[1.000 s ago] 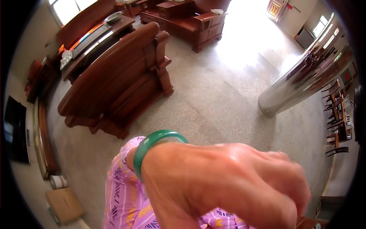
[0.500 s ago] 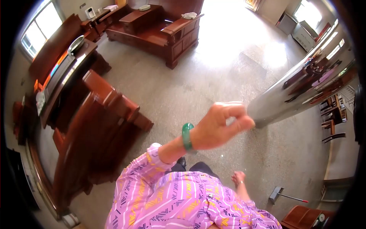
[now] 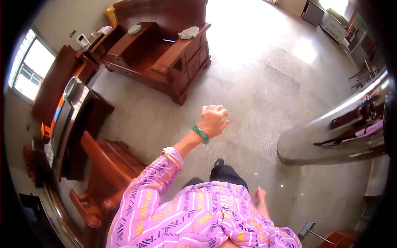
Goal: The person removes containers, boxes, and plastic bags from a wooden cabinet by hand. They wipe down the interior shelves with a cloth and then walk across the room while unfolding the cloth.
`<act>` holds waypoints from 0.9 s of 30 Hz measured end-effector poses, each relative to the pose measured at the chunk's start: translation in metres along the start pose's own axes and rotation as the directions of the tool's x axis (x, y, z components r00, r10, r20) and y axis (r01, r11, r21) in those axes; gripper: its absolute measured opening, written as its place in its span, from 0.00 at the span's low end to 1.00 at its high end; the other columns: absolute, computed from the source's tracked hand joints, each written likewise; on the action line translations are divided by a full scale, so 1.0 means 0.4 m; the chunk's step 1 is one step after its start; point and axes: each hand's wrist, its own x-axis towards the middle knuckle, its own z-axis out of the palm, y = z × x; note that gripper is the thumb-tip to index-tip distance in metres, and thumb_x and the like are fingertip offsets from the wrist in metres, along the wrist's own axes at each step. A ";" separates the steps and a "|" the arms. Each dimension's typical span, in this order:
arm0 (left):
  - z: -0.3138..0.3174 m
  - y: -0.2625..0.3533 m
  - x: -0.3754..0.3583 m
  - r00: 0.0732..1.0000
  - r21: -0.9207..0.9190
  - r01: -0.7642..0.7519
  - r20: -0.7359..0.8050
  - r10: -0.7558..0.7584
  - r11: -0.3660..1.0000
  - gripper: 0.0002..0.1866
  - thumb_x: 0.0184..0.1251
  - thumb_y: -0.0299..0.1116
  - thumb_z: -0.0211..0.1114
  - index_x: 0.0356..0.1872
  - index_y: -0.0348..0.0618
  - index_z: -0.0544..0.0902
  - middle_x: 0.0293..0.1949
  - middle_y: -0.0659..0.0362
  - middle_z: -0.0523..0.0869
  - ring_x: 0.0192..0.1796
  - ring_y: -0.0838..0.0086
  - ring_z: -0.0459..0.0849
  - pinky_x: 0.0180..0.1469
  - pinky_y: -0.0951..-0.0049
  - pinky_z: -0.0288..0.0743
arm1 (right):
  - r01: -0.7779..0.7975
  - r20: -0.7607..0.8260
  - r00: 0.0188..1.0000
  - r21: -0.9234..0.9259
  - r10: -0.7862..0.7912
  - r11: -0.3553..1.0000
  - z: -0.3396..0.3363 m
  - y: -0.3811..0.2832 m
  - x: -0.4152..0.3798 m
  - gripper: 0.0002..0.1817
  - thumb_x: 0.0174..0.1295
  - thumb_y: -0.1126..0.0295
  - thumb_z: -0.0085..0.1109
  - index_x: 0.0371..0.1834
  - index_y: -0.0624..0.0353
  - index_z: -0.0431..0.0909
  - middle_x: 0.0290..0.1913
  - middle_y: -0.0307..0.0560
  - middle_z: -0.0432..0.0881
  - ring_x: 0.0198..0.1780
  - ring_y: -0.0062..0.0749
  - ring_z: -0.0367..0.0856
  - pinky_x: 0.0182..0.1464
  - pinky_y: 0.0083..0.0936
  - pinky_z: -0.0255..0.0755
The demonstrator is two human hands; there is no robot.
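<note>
My left hand (image 3: 213, 120), with a green bangle (image 3: 200, 134) on its wrist, is raised in front of my body over the floor. Its fingers are loosely bent and a little apart, and nothing shows between them. Low beside my right hip is my right hand (image 3: 259, 196), small and blurred; its fingers cannot be made out clearly. Neither hand touches any furniture. A patterned pink shirt (image 3: 182, 211) covers my arms and torso, and one dark shoe (image 3: 218, 162) shows below.
A carved wooden bench (image 3: 165, 70) stands ahead to the left. At the left are a wooden chair (image 3: 111, 165) and a long table (image 3: 89, 107). A shiny round pillar (image 3: 314, 142) rises at the right. Near the bottom right lies a grey-headed tool (image 3: 306, 230).
My left hand has moved left and its fingers have changed pose. The view has shifted: the bench appears nearer and the pillar farther right. My right hand stays low at my side.
</note>
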 end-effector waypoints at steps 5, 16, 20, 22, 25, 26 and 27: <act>0.033 -0.330 0.193 0.920 0.027 0.389 0.040 -0.390 0.921 0.14 0.49 0.37 0.67 0.38 0.44 0.81 0.42 0.54 0.82 0.48 0.60 0.78 0.49 0.63 0.71 | 0.207 0.157 0.961 0.141 -0.229 0.968 0.245 -0.602 0.058 0.08 0.61 0.64 0.54 0.35 0.56 0.73 0.26 0.40 0.77 0.24 0.24 0.77 0.20 0.21 0.72; 0.219 -1.248 0.788 0.754 0.098 0.654 -0.161 -0.636 0.750 0.24 0.50 0.38 0.67 0.50 0.43 0.77 0.49 0.49 0.79 0.54 0.57 0.76 0.57 0.63 0.68 | 0.117 0.000 0.993 -0.230 -0.120 0.966 0.473 -0.880 0.217 0.07 0.60 0.68 0.53 0.34 0.60 0.74 0.26 0.42 0.78 0.23 0.27 0.78 0.21 0.22 0.72; 0.298 -1.535 0.946 0.751 0.165 0.660 -0.145 -0.644 0.733 0.30 0.49 0.35 0.67 0.57 0.45 0.70 0.56 0.51 0.74 0.59 0.55 0.69 0.59 0.60 0.65 | -0.153 -0.144 0.981 -0.162 0.129 0.975 0.582 -1.024 0.166 0.07 0.59 0.69 0.54 0.35 0.61 0.74 0.25 0.43 0.78 0.22 0.27 0.79 0.19 0.21 0.72; 0.316 -1.573 0.970 0.748 0.237 0.656 -0.079 -0.659 0.717 0.32 0.50 0.34 0.66 0.59 0.50 0.67 0.59 0.56 0.71 0.62 0.55 0.64 0.60 0.59 0.64 | -0.226 -0.174 0.963 -0.099 0.207 0.969 0.597 -1.072 0.133 0.07 0.58 0.69 0.54 0.35 0.62 0.75 0.24 0.43 0.78 0.21 0.26 0.79 0.17 0.21 0.72; 0.325 -1.703 1.052 0.602 0.346 0.753 -0.019 -0.798 0.560 0.26 0.53 0.36 0.63 0.56 0.56 0.71 0.58 0.57 0.71 0.65 0.60 0.62 0.59 0.48 0.60 | -0.166 -0.181 0.972 -0.084 0.149 0.982 0.716 -1.266 0.169 0.07 0.61 0.68 0.54 0.36 0.59 0.74 0.27 0.43 0.79 0.24 0.27 0.79 0.21 0.22 0.72; 0.342 -1.767 1.063 0.597 0.353 0.750 0.001 -0.802 0.559 0.26 0.53 0.36 0.63 0.56 0.56 0.71 0.58 0.57 0.71 0.65 0.60 0.62 0.59 0.48 0.60 | -0.187 -0.189 0.968 -0.087 0.168 0.979 0.757 -1.319 0.191 0.07 0.61 0.68 0.54 0.36 0.59 0.74 0.27 0.43 0.79 0.24 0.27 0.79 0.21 0.22 0.72; 0.353 -1.830 1.077 0.594 0.433 0.707 0.067 -0.802 0.559 0.22 0.54 0.36 0.62 0.52 0.54 0.74 0.52 0.56 0.76 0.58 0.59 0.70 0.56 0.52 0.65 | -0.151 -0.174 0.976 -0.099 0.132 0.984 0.798 -1.372 0.216 0.07 0.61 0.68 0.54 0.36 0.59 0.74 0.27 0.43 0.79 0.24 0.26 0.78 0.21 0.21 0.72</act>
